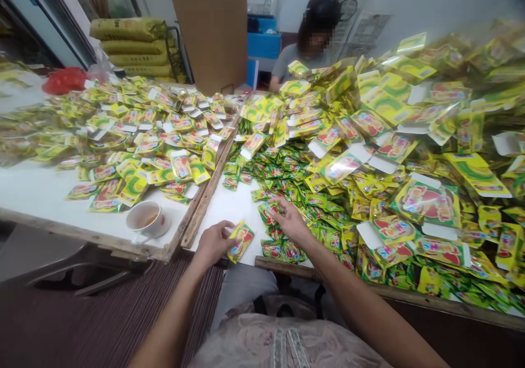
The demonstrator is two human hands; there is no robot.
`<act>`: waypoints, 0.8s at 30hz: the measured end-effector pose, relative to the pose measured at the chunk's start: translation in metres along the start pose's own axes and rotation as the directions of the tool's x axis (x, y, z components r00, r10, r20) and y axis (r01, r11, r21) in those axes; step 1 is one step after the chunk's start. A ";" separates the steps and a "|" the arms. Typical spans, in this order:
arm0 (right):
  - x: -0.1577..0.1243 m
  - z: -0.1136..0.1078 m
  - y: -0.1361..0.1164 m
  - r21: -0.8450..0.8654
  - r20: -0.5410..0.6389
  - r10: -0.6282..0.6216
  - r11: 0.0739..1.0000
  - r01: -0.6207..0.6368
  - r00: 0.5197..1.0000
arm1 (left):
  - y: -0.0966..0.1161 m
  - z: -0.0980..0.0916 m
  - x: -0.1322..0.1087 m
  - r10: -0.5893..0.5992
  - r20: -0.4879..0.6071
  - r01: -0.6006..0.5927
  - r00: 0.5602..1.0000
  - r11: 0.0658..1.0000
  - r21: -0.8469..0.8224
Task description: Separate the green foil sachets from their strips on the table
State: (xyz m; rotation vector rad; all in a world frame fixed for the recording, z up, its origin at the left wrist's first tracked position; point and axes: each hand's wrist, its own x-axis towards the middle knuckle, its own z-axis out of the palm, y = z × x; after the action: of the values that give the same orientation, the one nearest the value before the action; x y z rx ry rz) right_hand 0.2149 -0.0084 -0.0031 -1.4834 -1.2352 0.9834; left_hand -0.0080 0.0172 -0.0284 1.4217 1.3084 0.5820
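Note:
Near the table's front edge, my left hand [215,243] is closed on a small yellow carton [241,241] with a red and green print, its thumb and fingers on the carton's left side. To its right, my right hand [290,223] has its thumb and fingers curled around a small green sachet [266,213] at the edge of a loose heap. More green sachets [283,250] lie just below that hand. The heap of sachets [287,171] spreads beyond it and to the right.
Filled-looking yellow cartons [164,149] cover the left table, beside a white cup [147,219] of brownish liquid. A wooden strip [215,185] divides the tables. High on the right rises a pile of open-flapped cartons [385,144]. Another person [303,56] sits behind it. Yellow sacks [135,45] are stacked behind.

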 end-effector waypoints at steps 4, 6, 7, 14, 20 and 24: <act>-0.001 -0.001 -0.003 0.111 -0.100 0.036 0.994 -0.024 0.994 | 0.010 0.009 -0.006 0.043 0.030 -0.033 0.999 0.957 -0.289; -0.002 -0.002 -0.008 0.131 -0.123 0.045 0.991 -0.029 0.991 | 0.014 0.014 -0.010 0.052 0.051 -0.027 0.997 0.910 -0.413; -0.003 -0.002 -0.011 0.129 -0.125 0.045 0.991 -0.028 0.991 | 0.015 0.017 -0.012 0.055 0.081 -0.012 0.995 0.892 -0.453; -0.009 0.000 -0.022 0.202 -0.156 0.105 0.977 -0.072 0.982 | 0.023 0.032 -0.022 0.088 0.167 0.028 0.982 0.807 -0.589; -0.015 0.000 -0.015 0.233 -0.132 0.132 0.967 -0.099 0.982 | 0.029 0.040 -0.020 0.077 0.128 0.011 0.989 0.817 -0.576; -0.020 -0.003 -0.015 0.231 -0.211 0.121 0.970 -0.071 0.970 | 0.034 0.046 -0.019 0.114 0.142 -0.011 0.983 0.816 -0.578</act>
State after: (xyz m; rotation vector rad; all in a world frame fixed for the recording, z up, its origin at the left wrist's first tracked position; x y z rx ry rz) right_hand 0.2105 -0.0281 0.0127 -1.4426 -0.8691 0.9551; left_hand 0.0402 -0.0109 -0.0066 0.9802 0.8426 0.8029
